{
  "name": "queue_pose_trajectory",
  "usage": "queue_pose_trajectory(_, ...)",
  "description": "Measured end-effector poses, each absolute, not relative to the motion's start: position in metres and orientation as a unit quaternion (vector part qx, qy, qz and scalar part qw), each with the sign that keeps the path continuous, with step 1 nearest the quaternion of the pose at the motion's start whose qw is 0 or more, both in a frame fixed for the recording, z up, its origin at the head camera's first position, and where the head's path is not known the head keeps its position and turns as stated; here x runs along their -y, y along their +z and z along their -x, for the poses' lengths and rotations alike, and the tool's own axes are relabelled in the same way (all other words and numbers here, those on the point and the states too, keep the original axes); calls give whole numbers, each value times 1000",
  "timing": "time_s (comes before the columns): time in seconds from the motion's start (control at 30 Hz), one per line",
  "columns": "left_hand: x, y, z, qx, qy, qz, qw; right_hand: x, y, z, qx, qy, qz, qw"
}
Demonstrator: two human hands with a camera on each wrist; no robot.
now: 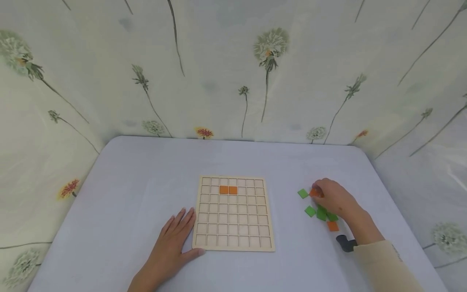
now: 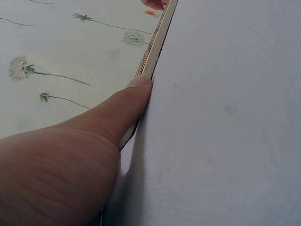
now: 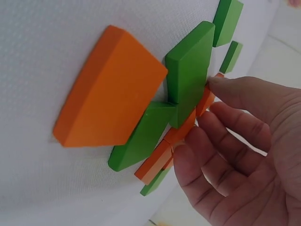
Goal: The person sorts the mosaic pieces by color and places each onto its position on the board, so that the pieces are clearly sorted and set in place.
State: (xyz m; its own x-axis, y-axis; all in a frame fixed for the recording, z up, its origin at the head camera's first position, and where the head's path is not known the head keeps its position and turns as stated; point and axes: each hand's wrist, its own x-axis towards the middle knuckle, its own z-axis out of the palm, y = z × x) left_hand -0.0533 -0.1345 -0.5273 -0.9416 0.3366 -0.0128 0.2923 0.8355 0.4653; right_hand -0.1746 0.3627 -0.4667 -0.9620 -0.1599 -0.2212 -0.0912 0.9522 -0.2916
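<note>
The picking of an orange tile (image 1: 313,192), right of the board (image 1: 233,219), appears in hand; it is met by the right hand (image 1: 336,197), fingers bent, but whether it is pinched cannot be told; the board is touched by the straight-fingered left hand (image 1: 171,243); two seated tiles (image 1: 233,190) are seen; a firm pinch and lift seem called for.

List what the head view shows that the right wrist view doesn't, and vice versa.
Head only: the wooden grid board with two orange tiles in its second row from the top, the left hand at its left edge, and a black object beside the right sleeve.

Right wrist only: the palm side of the right hand, plus clear side edges on the loose tiles, showing their thickness.

Both: the right hand at the loose orange tiles and green tiles, white tabletop, some floral backdrop.
</note>
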Motion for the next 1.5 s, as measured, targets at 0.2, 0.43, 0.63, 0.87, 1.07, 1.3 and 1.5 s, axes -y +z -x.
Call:
queue_pose_trajectory(0.2,134,-527,55,-956,237,-166,45,-363,-469,176,-977,-156,47,135)
queue_pose_trajectory(0.43,133,-525,54,-956,236,-165,48,-366,-471,177,-974,-168,27,149)
queue_pose_trajectory(0.63,133,-525,54,-956,236,-166,45,-366,-471,177,-974,-170,23,151)
queue_pose_trajectory(0.87,133,-525,54,-957,234,-167,44,-366,-471,175,-975,-166,20,148)
queue_pose_trajectory(1.07,133,-525,53,-956,238,-166,43,-366,-470,175,-975,-167,18,145)
queue_pose_trajectory(1.3,133,-525,53,-958,236,-156,56,-365,-468,175,-975,-171,23,142)
queue_pose_trajectory(1.5,132,-525,53,-958,234,-155,53,-364,-469,175,-974,-177,27,137)
